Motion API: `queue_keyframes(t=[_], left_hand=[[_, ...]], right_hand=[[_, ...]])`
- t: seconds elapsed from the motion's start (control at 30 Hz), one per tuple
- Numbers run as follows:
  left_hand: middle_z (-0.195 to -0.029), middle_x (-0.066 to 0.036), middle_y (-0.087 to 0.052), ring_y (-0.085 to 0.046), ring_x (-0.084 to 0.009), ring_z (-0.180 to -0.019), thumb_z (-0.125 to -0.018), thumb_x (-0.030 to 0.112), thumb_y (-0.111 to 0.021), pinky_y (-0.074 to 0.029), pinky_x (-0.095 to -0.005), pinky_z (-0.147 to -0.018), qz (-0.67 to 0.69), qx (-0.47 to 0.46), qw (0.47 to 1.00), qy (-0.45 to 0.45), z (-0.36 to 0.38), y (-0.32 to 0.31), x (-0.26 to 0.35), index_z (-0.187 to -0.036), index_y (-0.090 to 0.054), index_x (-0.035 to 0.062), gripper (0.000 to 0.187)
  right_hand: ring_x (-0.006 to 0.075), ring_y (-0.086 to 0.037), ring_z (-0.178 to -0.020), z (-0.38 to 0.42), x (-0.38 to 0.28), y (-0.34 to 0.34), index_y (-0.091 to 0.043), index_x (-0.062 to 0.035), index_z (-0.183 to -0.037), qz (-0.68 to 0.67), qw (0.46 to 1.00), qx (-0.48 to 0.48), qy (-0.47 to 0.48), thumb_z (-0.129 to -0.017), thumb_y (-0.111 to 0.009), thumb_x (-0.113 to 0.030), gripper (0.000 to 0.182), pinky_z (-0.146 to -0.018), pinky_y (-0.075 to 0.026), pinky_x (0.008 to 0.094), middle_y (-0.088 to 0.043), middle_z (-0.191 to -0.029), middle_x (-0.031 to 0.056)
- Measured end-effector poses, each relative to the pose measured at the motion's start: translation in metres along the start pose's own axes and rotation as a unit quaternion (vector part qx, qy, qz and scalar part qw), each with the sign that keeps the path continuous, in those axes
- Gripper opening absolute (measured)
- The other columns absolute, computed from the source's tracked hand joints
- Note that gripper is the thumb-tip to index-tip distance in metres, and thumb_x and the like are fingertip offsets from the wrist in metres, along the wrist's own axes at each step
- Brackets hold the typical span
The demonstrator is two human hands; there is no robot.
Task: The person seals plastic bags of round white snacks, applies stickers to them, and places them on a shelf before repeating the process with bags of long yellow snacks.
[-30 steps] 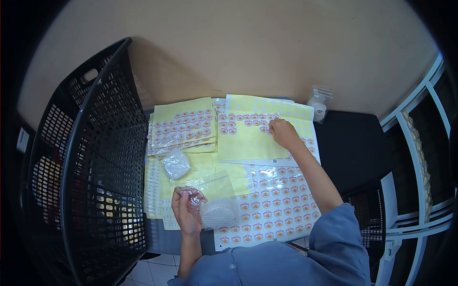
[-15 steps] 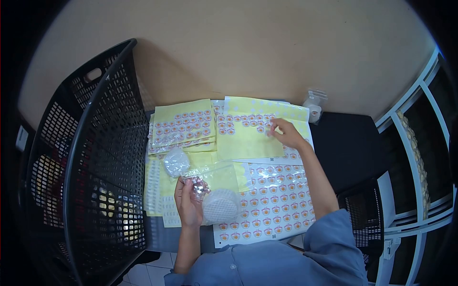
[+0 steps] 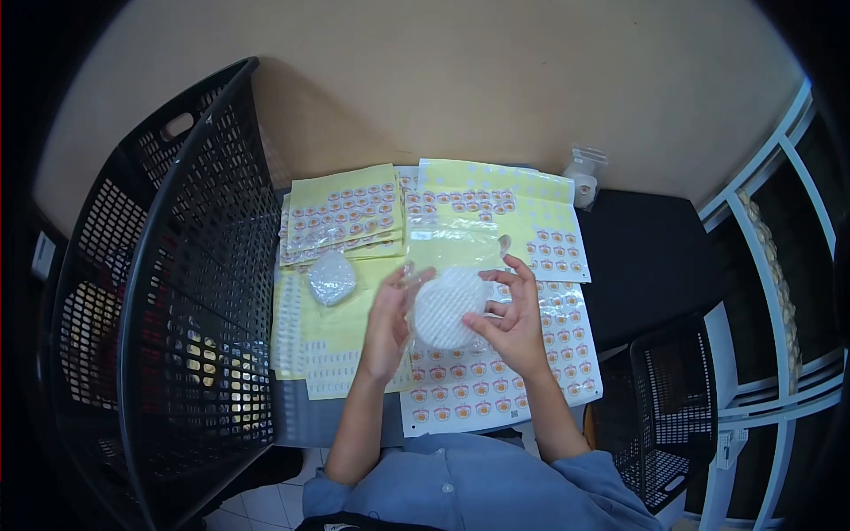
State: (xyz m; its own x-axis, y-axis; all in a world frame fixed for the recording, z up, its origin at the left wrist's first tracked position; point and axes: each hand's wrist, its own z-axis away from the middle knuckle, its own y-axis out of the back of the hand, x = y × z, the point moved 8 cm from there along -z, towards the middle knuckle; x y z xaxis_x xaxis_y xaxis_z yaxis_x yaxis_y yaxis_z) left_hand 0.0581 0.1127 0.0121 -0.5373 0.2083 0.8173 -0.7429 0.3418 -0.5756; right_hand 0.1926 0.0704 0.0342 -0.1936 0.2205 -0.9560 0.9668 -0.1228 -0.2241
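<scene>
A clear plastic bag with a white, round, bubble-wrapped bundle in it is held up between my two hands, over the sheets of stickers. My left hand grips the bag's left edge, its fingertips partly behind the plastic. On the right side, my right hand holds the bag with its thumb pressed against the white bundle and its fingers curved round the edge. A small roundish thing shows by the right index fingertip; I cannot make out what it is.
Yellow-backed sticker sheets lie stacked at the back left, with a white sticker sheet at front right. Another wrapped bundle rests left of my hands. A tall black basket stands at left; a small clear packet is by the wall.
My right hand has come down from the yellow sticker sheet to the bag. My left hand has moved right and up, with the bag now turned upright between both hands.
</scene>
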Motion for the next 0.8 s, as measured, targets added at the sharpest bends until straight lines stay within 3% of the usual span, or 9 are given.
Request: queue_keyframes(t=[0.07,0.2,0.27,0.3,0.33,0.4,0.43,0.63,0.8], left_hand=[[-0.116,-0.014,-0.042,-0.044,-0.0184,-0.104,-0.086,0.02,-0.039,-0.038,-0.0302,-0.086,-0.112,-0.062,0.992,0.016,0.011,-0.006,-0.012,-0.121,-0.027,-0.0025,0.044],[-0.112,-0.011,-0.044,-0.046,-0.0142,-0.099,-0.083,0.01,-0.045,-0.04,-0.0261,-0.081,-0.074,-0.036,0.996,0.038,0.021,-0.005,-0.017,-0.12,-0.029,-0.0036,0.043],[-0.109,-0.011,-0.046,-0.049,-0.0135,-0.095,-0.082,0.006,-0.046,-0.041,-0.025,-0.08,-0.099,0.014,0.993,0.059,0.02,0.011,-0.022,-0.119,-0.03,-0.0044,0.042],[-0.109,-0.011,-0.046,-0.049,-0.0135,-0.095,-0.082,0.006,-0.046,-0.041,-0.025,-0.08,-0.099,0.017,0.993,0.057,0.02,0.014,-0.022,-0.119,-0.03,-0.0044,0.042],[-0.108,-0.011,-0.047,-0.049,-0.0135,-0.095,-0.081,0.005,-0.046,-0.041,-0.0253,-0.08,-0.083,0.016,0.995,0.048,0.02,0.015,-0.021,-0.119,-0.031,-0.0043,0.042],[-0.107,-0.011,-0.048,-0.048,-0.0135,-0.095,-0.081,0.005,-0.046,-0.041,-0.0256,-0.08,-0.066,0.018,0.997,0.039,0.021,0.015,-0.02,-0.119,-0.031,-0.0043,0.041],[-0.107,-0.011,-0.048,-0.048,-0.0135,-0.095,-0.081,0.005,-0.046,-0.041,-0.0256,-0.08,-0.064,0.016,0.997,0.027,0.02,0.014,-0.018,-0.119,-0.031,-0.0044,0.041],[-0.107,-0.009,-0.048,-0.048,-0.013,-0.095,-0.081,0.006,-0.047,-0.041,-0.0252,-0.079,-0.075,0.013,0.997,0.01,0.025,0.015,-0.012,-0.119,-0.032,-0.0029,0.042],[-0.107,-0.008,-0.047,-0.048,-0.0125,-0.096,-0.082,0.006,-0.047,-0.042,-0.0248,-0.078,-0.057,0.016,0.998,-0.003,0.027,0.016,-0.009,-0.119,-0.032,-0.0012,0.041]], right_hand=[[0.0206,-0.054,-0.082,0.002,-0.001,0.006,-0.02,-0.0066,-0.122,0.004,0.999,0.037,0.0,-0.064,-0.061,0.01,0.073,-0.066,-0.05,0.0243,-0.036,-0.108,0.0126],[0.0196,-0.054,-0.083,0.001,-0.002,0.007,-0.027,-0.0049,-0.117,0.048,0.996,0.07,0.032,-0.067,-0.06,0.007,0.061,-0.068,-0.05,0.0264,-0.036,-0.107,0.0123],[0.0179,-0.052,-0.084,0.0,-0.018,0.021,-0.041,-0.0015,-0.104,0.172,0.96,0.146,0.164,-0.072,-0.057,-0.001,0.035,-0.069,-0.047,0.0274,-0.037,-0.107,0.0115],[0.0179,-0.051,-0.084,0.0,-0.031,0.019,-0.049,0.0001,-0.087,0.238,0.942,0.16,0.176,-0.075,-0.054,-0.006,0.014,-0.069,-0.043,0.028,-0.045,-0.098,0.0109],[0.0179,-0.051,-0.084,-0.003,-0.041,0.018,-0.049,0.0001,-0.087,0.237,0.942,0.157,0.177,-0.075,-0.054,-0.006,0.014,-0.069,-0.043,0.028,-0.045,-0.098,0.0109],[0.0204,-0.051,-0.081,-0.014,-0.045,-0.022,-0.051,-0.0009,-0.081,0.32,0.933,-0.079,0.142,-0.075,-0.053,-0.006,0.009,-0.071,-0.039,0.0289,-0.051,-0.084,0.0102],[0.0239,-0.051,-0.078,-0.014,-0.053,-0.036,-0.051,-0.0023,-0.079,0.414,0.888,-0.107,0.167,-0.074,-0.052,-0.007,0.007,-0.073,-0.035,0.0317,-0.051,-0.074,0.0098],[0.0248,-0.049,-0.076,-0.017,-0.053,-0.072,-0.049,-0.0024,-0.075,0.552,0.781,-0.203,0.208,-0.071,-0.052,-0.006,0.006,-0.073,-0.035,0.0331,-0.049,-0.076,0.0097],[0.0251,-0.048,-0.076,-0.018,-0.052,-0.08,-0.049,-0.0021,-0.075,0.56,0.77,-0.216,0.216,-0.071,-0.052,-0.006,0.006,-0.073,-0.035,0.0338,-0.048,-0.074,0.0098]])
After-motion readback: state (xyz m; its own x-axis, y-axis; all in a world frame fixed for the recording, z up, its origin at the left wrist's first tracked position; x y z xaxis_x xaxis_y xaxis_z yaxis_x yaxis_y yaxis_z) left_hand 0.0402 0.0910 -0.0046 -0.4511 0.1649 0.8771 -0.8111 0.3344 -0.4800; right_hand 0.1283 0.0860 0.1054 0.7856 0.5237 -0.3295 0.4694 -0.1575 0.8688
